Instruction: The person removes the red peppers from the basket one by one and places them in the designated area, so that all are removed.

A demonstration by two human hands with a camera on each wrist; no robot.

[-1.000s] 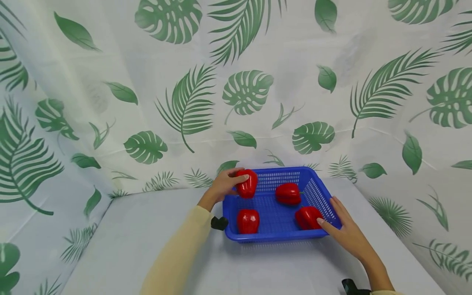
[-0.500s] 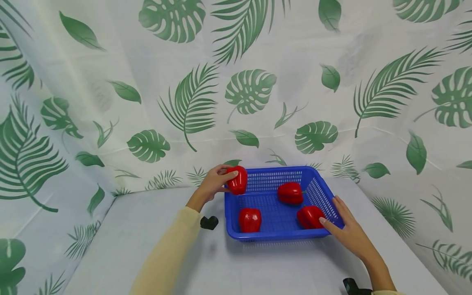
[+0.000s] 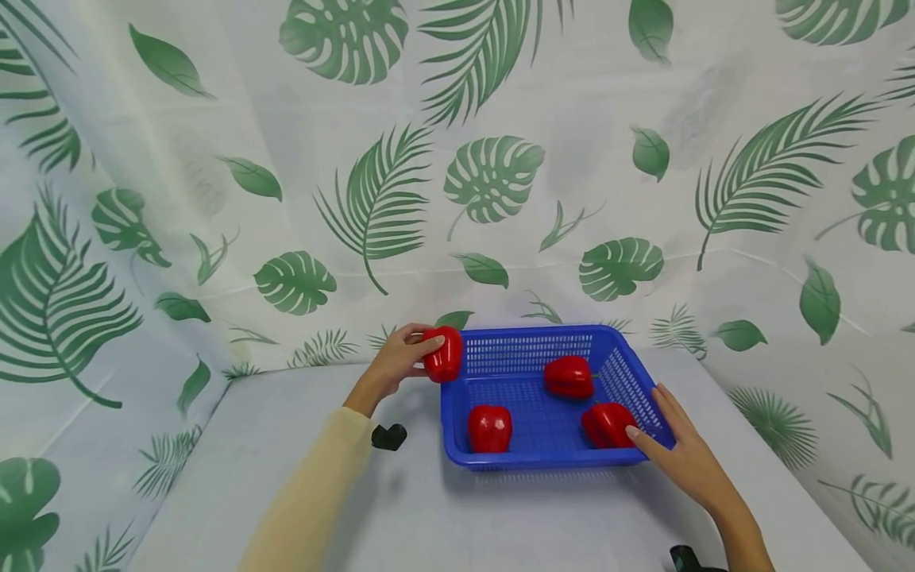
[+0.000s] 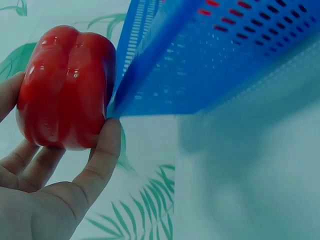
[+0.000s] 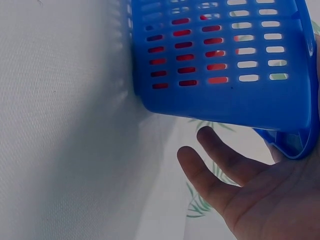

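Note:
My left hand (image 3: pixel 394 361) holds a red bell pepper (image 3: pixel 444 354) at the left rim of the blue basket (image 3: pixel 543 459). In the left wrist view, thumb and fingers wrap the sides and underside of the held pepper (image 4: pixel 65 90), close beside the basket wall (image 4: pixel 150 60). My right hand (image 3: pixel 682 457) grips the basket's right front corner, its thumb over the rim. From the right wrist view, two fingers of this hand (image 5: pixel 270 195) stretch out beneath the basket's side (image 5: pixel 225 97). Inside lie three more bell peppers: front left (image 3: pixel 490 429), back right (image 3: pixel 569 376) and front right (image 3: pixel 608 425).
The basket stands on a white-covered table (image 3: pixel 457 524). A leaf-printed cloth (image 3: pixel 500 175) hangs behind and along both sides. Black straps or mounts show at the left wrist (image 3: pixel 389 437) and the right wrist (image 3: pixel 689 558).
My left hand has carried the pepper leftward, from over the basket's inside to its left rim. The right hand keeps its place on the basket. The head view has shifted slightly.

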